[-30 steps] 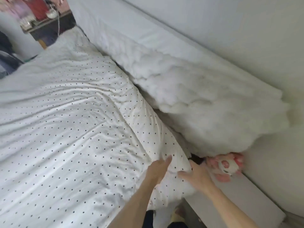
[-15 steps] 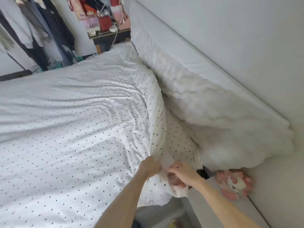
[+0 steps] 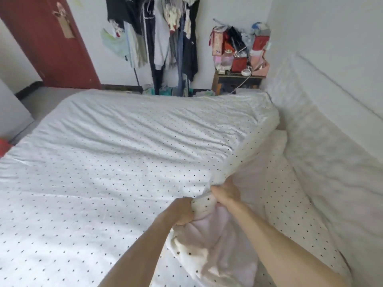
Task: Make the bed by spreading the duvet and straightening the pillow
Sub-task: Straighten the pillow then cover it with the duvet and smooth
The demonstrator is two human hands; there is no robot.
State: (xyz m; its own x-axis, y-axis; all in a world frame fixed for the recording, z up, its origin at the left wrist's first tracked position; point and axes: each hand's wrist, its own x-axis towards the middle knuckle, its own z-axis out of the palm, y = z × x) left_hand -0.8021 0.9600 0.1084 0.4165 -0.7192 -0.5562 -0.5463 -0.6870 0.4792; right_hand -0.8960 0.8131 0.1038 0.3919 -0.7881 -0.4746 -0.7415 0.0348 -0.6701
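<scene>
Because the dotted duvet (image 3: pixel 124 162) fills the middle and left and needs pulling flat, the left hand (image 3: pixel 182 212) and right hand (image 3: pixel 226 193) both squeeze its corner tight, low in the middle.

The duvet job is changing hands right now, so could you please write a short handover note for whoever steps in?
Left hand: grip shut on the duvet corner.
Right hand: grip shut on the same corner, just beyond the left.
Duvet: spotted, covers most of the bed; its near corner and headboard-side edge are lifted, and the spotted sheet shows beneath.
Pillow: not clearly identifiable; a fluffy white roll lies along the wall.
Done: duvet mostly spread.
Left: lay the corner down, smooth wrinkles, straighten the pillow.
</scene>
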